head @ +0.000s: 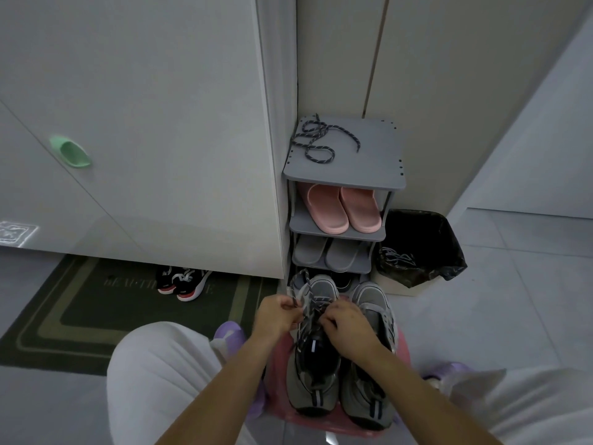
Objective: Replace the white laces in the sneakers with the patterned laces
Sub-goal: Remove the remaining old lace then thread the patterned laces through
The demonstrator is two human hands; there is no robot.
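Two grey sneakers stand side by side on a pink stool between my knees. The left sneaker has a dark patterned lace threaded through its eyelets. My left hand pinches one end of that lace, which loops up past the toe. My right hand grips the lace at the sneaker's tongue. The right sneaker shows no lace. A second patterned lace lies loose on top of the grey shoe rack.
The rack holds pink slippers and grey slippers. A bin with a black bag beside it contains white laces. A dark doormat and black-red shoes lie left, under a white cabinet.
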